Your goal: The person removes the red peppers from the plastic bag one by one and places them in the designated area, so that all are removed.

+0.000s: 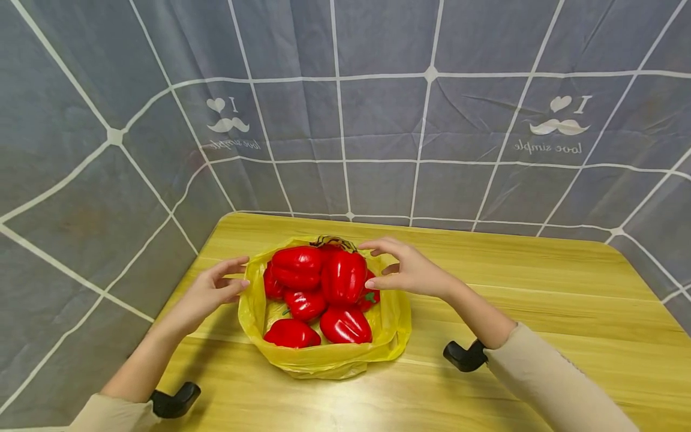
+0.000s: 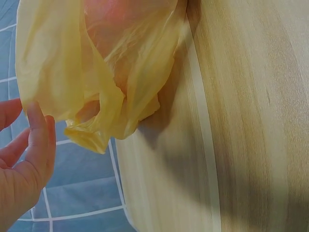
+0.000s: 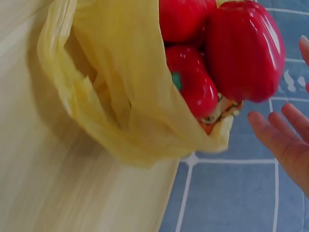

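Note:
A yellow plastic bag (image 1: 329, 362) stands on the table with its mouth spread wide and its edge folded outward. Inside lie several glossy red bell peppers (image 1: 344, 278), a few with green stems showing. My left hand (image 1: 207, 292) is at the bag's left rim, fingers loosely bent, fingertips right at the plastic (image 2: 58, 72). On the other side, my right hand (image 1: 407, 270) reaches over the right rim with thumb and fingers apart. In the right wrist view its fingers (image 3: 270, 135) are beside a large pepper (image 3: 245, 53), with nothing between them.
The wood-grain table (image 1: 518, 288) extends to the right of the bag. A grey cloth with white grid lines (image 1: 378, 120) hangs behind and along the left side. Black curved pieces (image 1: 465, 356) stick out near both sleeve cuffs. Dark printing (image 1: 335, 242) shows at the bag's back edge.

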The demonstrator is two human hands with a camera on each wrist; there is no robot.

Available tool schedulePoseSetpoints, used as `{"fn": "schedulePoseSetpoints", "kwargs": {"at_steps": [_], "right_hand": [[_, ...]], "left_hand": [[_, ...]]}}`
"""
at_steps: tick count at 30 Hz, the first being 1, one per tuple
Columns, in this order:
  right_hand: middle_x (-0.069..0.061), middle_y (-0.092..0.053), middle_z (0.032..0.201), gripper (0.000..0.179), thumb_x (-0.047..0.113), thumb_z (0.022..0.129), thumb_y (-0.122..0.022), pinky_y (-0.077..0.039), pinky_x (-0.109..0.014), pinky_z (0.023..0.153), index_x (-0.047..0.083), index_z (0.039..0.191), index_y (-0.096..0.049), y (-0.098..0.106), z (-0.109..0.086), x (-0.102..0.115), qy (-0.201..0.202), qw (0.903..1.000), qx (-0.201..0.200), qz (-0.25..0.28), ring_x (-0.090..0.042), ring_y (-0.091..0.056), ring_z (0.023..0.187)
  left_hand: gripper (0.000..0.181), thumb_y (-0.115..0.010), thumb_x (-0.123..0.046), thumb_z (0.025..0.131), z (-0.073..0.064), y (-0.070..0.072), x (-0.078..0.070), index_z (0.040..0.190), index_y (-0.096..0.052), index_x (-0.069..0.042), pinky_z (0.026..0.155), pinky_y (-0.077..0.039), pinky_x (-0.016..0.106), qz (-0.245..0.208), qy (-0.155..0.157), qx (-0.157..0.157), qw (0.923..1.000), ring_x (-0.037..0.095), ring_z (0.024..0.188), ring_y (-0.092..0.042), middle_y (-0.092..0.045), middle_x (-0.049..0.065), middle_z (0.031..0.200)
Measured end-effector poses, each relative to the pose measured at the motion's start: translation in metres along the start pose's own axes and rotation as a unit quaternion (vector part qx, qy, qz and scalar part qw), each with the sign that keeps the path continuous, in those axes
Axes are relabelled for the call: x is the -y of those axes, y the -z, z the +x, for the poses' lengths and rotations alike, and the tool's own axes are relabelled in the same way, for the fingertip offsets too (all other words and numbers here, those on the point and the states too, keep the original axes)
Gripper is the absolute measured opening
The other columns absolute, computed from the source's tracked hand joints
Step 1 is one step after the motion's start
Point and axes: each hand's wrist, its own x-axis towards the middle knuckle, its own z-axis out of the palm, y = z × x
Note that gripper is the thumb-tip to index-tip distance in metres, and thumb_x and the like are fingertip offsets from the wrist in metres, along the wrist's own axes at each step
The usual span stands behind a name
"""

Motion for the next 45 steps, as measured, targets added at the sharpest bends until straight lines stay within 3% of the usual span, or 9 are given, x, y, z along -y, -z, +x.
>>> {"fn": "schedulePoseSetpoints", "kwargs": {"at_steps": [9,14,20,26,33,45], "right_hand": [[-0.006,-0.047,0.131,0.058,0.018,0.076,-0.078,-0.052,-0.039,0.080,0.011,0.129,-0.054,-0.017,0.012,0.003,0.018,0.9991,0.000,-0.037,-0.022,-0.045,0.117],[-0.008,-0.045,0.133,0.058,0.022,0.076,-0.078,-0.051,-0.035,0.081,0.013,0.129,-0.055,-0.023,0.014,0.006,0.029,0.9968,-0.003,-0.074,-0.024,-0.044,0.117],[-0.009,-0.044,0.133,0.060,0.025,0.075,-0.079,-0.049,-0.036,0.084,0.014,0.129,-0.056,-0.029,0.016,0.008,0.038,0.9917,-0.009,-0.122,-0.025,-0.042,0.120],[-0.008,-0.048,0.130,0.059,0.025,0.072,-0.081,-0.043,-0.043,0.094,0.013,0.125,-0.059,-0.035,0.019,0.011,0.048,0.9857,-0.024,-0.160,-0.025,-0.042,0.120],[-0.012,-0.049,0.129,0.059,0.026,0.070,-0.082,-0.044,-0.045,0.091,0.012,0.123,-0.060,-0.039,0.022,0.013,0.062,0.9778,-0.029,-0.198,-0.028,-0.043,0.118],[-0.012,-0.049,0.128,0.062,0.027,0.066,-0.085,-0.045,-0.043,0.090,0.012,0.122,-0.061,-0.042,0.024,0.012,0.066,0.9729,-0.025,-0.220,-0.027,-0.043,0.117]], "left_hand": [[0.056,-0.059,-0.008,0.090,0.002,-0.003,0.001,0.138,-0.034,0.009,0.072,-0.052,0.025,0.000,-0.002,-0.009,1.0000,0.009,0.093,-0.058,-0.042,0.032,0.126],[0.056,-0.059,-0.007,0.090,0.002,-0.003,0.002,0.138,-0.034,0.008,0.073,-0.052,0.025,0.001,0.001,-0.011,0.9999,0.025,0.100,-0.058,-0.042,0.032,0.126],[0.056,-0.060,-0.008,0.090,0.002,-0.003,0.002,0.138,-0.034,0.009,0.073,-0.052,0.025,-0.004,0.003,-0.012,0.9999,0.017,0.097,-0.058,-0.042,0.032,0.126],[0.056,-0.059,-0.007,0.090,0.002,-0.003,0.001,0.138,-0.034,0.009,0.073,-0.052,0.025,-0.006,0.002,-0.013,0.9999,0.026,0.101,-0.057,-0.042,0.032,0.126],[0.057,-0.059,-0.006,0.090,0.003,-0.003,0.001,0.139,-0.033,0.009,0.074,-0.052,0.024,-0.013,0.009,-0.012,0.9998,0.031,0.103,-0.055,-0.042,0.032,0.127],[0.056,-0.059,-0.006,0.090,0.002,-0.003,0.002,0.138,-0.034,0.009,0.074,-0.052,0.024,-0.014,0.011,-0.015,0.9997,0.031,0.103,-0.055,-0.042,0.031,0.126]]}}
